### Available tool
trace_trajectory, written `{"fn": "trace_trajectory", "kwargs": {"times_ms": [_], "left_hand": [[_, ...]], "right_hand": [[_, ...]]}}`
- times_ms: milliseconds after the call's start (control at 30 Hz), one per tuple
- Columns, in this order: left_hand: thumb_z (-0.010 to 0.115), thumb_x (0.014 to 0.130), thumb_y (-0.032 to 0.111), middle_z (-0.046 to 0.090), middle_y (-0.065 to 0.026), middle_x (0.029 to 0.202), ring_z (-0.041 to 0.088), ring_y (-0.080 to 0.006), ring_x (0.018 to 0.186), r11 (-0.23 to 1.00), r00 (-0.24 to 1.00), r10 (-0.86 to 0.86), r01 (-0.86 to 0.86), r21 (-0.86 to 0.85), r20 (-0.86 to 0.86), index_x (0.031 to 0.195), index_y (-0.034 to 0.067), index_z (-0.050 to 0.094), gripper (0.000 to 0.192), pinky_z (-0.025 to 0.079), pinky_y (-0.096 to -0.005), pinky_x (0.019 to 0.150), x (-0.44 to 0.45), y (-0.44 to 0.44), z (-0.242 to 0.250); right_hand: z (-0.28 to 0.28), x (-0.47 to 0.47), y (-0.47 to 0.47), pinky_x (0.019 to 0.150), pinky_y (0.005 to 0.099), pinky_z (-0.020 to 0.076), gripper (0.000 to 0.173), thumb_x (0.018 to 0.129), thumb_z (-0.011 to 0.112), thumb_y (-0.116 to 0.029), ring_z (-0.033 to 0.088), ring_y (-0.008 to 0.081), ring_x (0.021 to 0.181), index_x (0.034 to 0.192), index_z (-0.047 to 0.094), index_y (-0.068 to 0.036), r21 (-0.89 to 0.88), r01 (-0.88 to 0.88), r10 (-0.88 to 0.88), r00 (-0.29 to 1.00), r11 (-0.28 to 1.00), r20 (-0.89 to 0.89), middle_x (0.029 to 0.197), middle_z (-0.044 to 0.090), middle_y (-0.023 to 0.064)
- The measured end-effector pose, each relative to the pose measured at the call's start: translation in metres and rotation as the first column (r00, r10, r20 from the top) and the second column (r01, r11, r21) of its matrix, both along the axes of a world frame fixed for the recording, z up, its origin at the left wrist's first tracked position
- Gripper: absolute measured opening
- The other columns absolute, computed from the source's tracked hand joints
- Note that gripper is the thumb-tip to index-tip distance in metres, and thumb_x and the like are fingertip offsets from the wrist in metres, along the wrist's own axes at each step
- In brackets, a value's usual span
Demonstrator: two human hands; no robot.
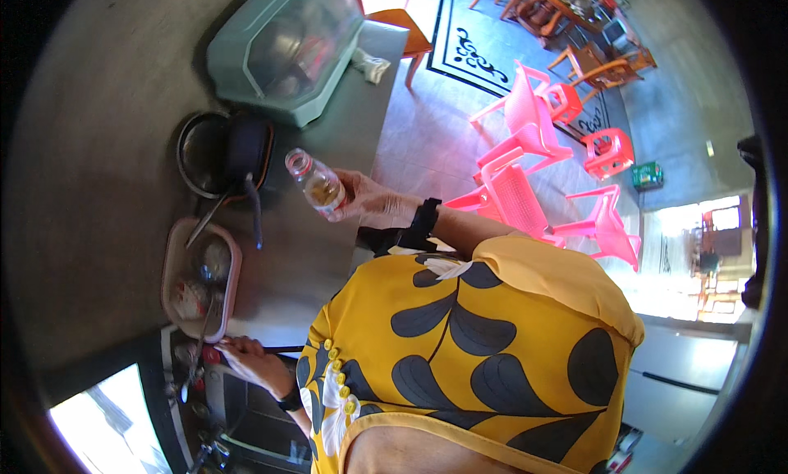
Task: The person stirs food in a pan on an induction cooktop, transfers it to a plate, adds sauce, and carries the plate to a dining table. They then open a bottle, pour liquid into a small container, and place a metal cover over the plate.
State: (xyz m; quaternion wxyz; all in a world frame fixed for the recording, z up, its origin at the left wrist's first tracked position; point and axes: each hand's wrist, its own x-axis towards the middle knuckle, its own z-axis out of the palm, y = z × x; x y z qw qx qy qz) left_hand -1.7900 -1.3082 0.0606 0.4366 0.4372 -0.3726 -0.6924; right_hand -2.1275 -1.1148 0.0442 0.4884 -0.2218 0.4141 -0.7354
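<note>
My right hand (pixel 369 197) grips a small clear bottle (pixel 317 188) with a label. Its mouth is uncapped and it has something brown inside. The bottle is tilted above the grey countertop (pixel 283 289). Down at the lower left, my left hand (pixel 255 363) is beside the near corner of a pink-rimmed basin (pixel 237 277). Its fingers look curled, but whether they hold anything is unclear. In the basin lie a shiny metal piece (pixel 215 258) and long-handled utensils.
Against the wall stand a black pan (pixel 203 157) with a jutting handle and a green storage box (pixel 283 98) with a see-through lid. A crumpled white cloth or bag (pixel 370 64) lies near the counter edge. Pink plastic chairs (pixel 517 194) stand on the floor behind.
</note>
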Motion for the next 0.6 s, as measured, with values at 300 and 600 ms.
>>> {"fn": "trace_trajectory", "kwargs": {"times_ms": [300, 600], "left_hand": [[0.057, 0.102, 0.036, 0.039, 0.0010, 0.064, 0.036, -0.0105, 0.055, 0.828, 0.855, -0.512, 0.517, 0.218, -0.083, 0.095, 0.011, 0.056, 0.026, 0.032, -0.0270, 0.051, -0.098, 0.102, -0.035], [0.049, 0.106, 0.035, 0.043, 0.0026, 0.060, 0.034, -0.0053, 0.048, 0.515, 0.502, -0.763, 0.853, -0.085, 0.408, 0.099, 0.011, 0.057, 0.027, 0.025, -0.0213, 0.044, -0.345, 0.167, 0.069]], "right_hand": [[-0.018, -0.087, 0.084, 0.102, 0.0296, 0.0435, 0.069, 0.074, 0.087, -0.004, 0.054, 0.0110, 0.112, 0.133, 0.052, -0.009, -0.073, 0.113, -0.125, 0.972, 0.991, -0.197, 0.119, 0.059, -0.0015], [0.012, -0.216, 0.215, 0.097, 0.0277, 0.0434, 0.062, 0.074, 0.086, -0.008, 0.053, 0.0092, 0.105, 0.127, 0.054, -0.007, -0.111, 0.298, -0.317, 0.874, 0.948, -0.368, 0.113, 0.059, -0.0014]]}}
